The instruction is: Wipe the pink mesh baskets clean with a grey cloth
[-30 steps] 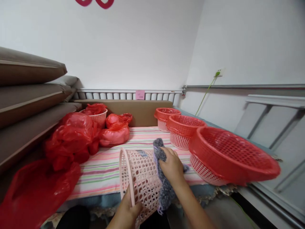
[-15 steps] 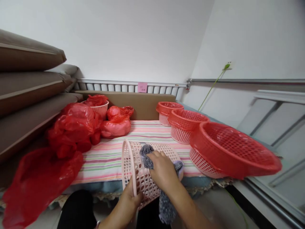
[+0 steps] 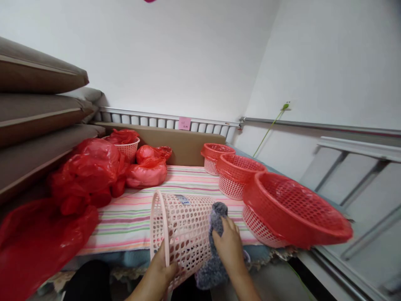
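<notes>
A pale pink perforated plastic basket [image 3: 188, 221] lies on its side in front of me, its rim facing left. My left hand [image 3: 161, 265] grips that rim, fingers inside and thumb outside. My right hand [image 3: 228, 242] is closed on a fuzzy grey cloth [image 3: 216, 225], pressed against the basket near its bottom end. Part of the cloth hangs below the hand. A small blue-and-white label [image 3: 182, 200] sits on the basket's upper side.
Three pink baskets lined with red plastic bags [image 3: 291, 209] stand in a row on the right. Red plastic bags [image 3: 90, 171] pile up at left, beside another basket [image 3: 128, 149] and stacked brown cushions [image 3: 40, 108]. Striped cloth [image 3: 125, 221] covers the bed, with a metal rail [image 3: 140, 117] behind.
My right hand has moved the cloth rightward along the basket, from its middle to its bottom end, uncovering the label. My left hand keeps its hold on the rim. The view has shifted slightly.
</notes>
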The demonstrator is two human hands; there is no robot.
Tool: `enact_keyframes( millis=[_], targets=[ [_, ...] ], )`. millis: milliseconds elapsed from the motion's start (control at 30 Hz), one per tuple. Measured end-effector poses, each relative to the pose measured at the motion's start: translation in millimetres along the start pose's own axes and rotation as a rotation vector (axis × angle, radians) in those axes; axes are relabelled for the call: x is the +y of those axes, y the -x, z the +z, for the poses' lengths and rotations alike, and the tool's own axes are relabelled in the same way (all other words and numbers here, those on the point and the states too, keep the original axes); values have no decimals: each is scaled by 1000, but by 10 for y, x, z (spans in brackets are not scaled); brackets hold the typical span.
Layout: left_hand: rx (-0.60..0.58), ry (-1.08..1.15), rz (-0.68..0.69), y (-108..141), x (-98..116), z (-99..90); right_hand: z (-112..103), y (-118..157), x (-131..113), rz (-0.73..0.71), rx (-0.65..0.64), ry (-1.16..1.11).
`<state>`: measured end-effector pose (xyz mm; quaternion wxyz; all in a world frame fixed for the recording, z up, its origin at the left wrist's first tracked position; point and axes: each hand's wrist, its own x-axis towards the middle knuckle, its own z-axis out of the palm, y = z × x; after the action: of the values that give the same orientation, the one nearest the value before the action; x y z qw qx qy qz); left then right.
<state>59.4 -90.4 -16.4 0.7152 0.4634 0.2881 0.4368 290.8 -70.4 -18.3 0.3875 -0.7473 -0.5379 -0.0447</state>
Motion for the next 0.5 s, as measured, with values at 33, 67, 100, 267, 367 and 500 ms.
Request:
enact_keyframes(
  millis=[33, 67, 100, 267, 367, 500],
  targets=[
    [-1, -9, 9, 3, 24, 11, 95, 103, -100, -24, 3, 1],
    [-6, -17, 12, 5, 49, 20, 158, 213, -229, -48, 3, -15],
    [-11, -23, 11, 3, 69, 26, 186, 320, -379, -76, -19, -48],
    [101, -94, 83, -32, 33, -49, 18, 615, -1138, -283, -226, -322],
    [181, -89, 40, -24, -21, -98, -52, 633, -1345, -374, -280, -407],
    [161, -93, 29, 30, 8, -8, -52, 591, -1237, -422, -273, -294]
  ],
)
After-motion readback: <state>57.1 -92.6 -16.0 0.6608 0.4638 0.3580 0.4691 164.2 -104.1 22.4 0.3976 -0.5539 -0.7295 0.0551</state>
